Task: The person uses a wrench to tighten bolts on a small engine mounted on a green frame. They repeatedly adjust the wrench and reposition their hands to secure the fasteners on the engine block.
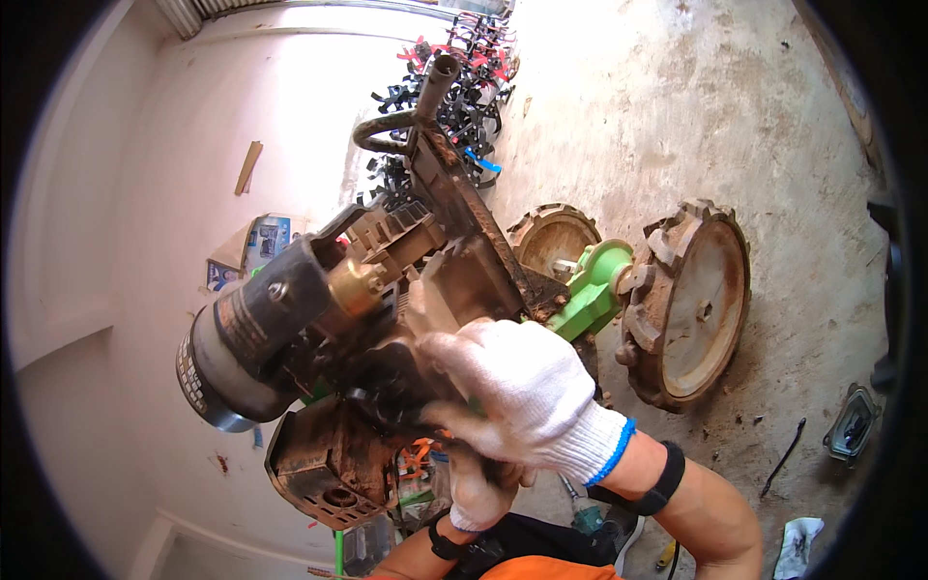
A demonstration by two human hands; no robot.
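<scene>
"Where's the engine (271, 314)?"
"In front of the person, left of the green axle housing (592, 295) and two ridged wheels (688, 309)."
"And the hands?"
"The gloved right hand (527, 391) is at its dark, dirty parts, fingers bent; I can't tell whether it grips anything. The left hand (481, 498), just below, is partly hidden, so its hold is unclear too."
</scene>
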